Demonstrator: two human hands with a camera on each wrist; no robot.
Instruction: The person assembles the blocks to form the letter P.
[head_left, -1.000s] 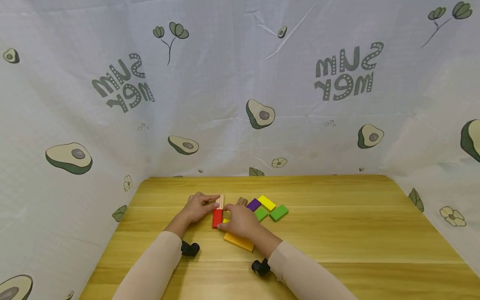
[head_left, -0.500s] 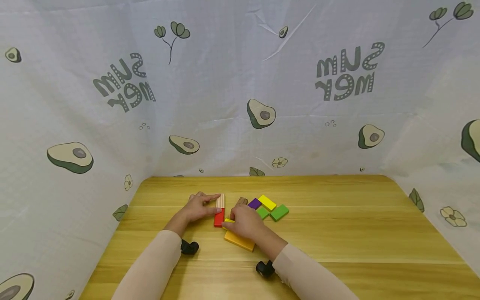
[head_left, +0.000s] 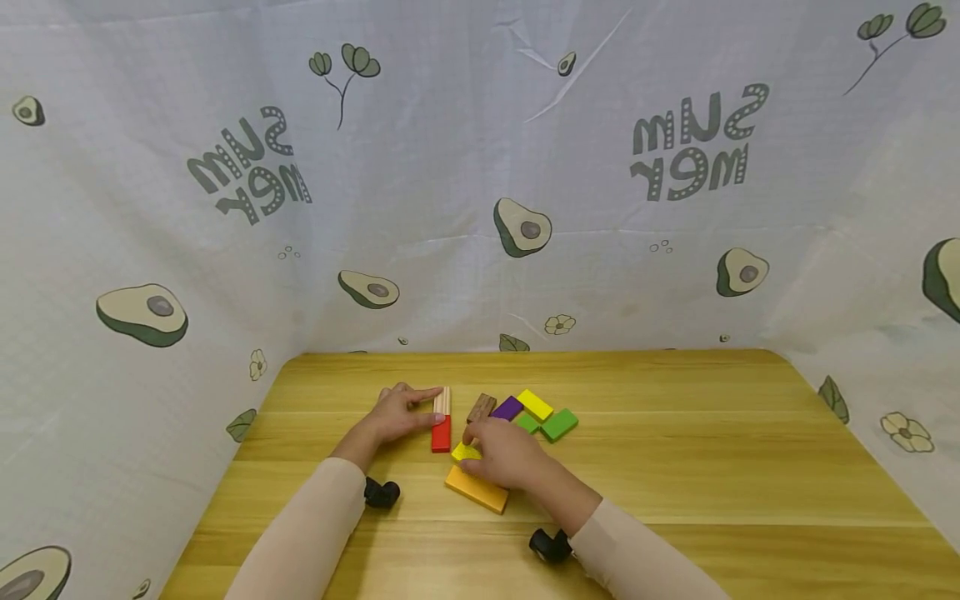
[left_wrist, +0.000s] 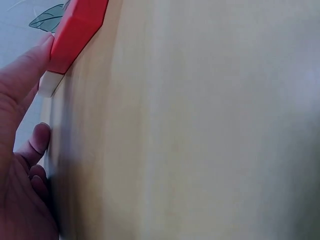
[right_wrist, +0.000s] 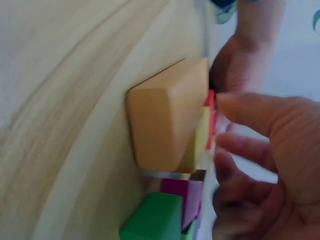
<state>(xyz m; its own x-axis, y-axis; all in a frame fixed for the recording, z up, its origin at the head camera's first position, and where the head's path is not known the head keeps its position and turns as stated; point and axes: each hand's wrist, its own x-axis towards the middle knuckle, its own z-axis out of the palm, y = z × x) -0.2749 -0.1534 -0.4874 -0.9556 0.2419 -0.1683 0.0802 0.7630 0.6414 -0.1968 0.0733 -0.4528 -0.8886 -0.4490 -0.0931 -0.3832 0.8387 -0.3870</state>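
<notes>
My left hand (head_left: 397,417) lies beside a red block (head_left: 441,435) and a pale wooden block (head_left: 442,402) set end to end. Its index fingertip is at the pale block's far end and its thumb at the joint; in the left wrist view the thumb meets the red block's (left_wrist: 80,35) side. My right hand (head_left: 510,454) hovers low over a yellow block (head_left: 465,452), index finger and thumb apart on either side of it. An orange block (head_left: 477,490) lies in front of that thumb. In the right wrist view the fingertips show just above the yellow block (right_wrist: 201,132).
Behind my right hand lie a brown block (head_left: 482,407), a purple block (head_left: 507,408), another yellow block (head_left: 536,405) and two green blocks, one (head_left: 559,425) further right. A white patterned cloth (head_left: 450,167) hangs round the wooden table (head_left: 675,467).
My right hand has left the red block and moved right and nearer, over the yellow block. The orange block has shifted slightly nearer. My left hand stays by the pale and red blocks.
</notes>
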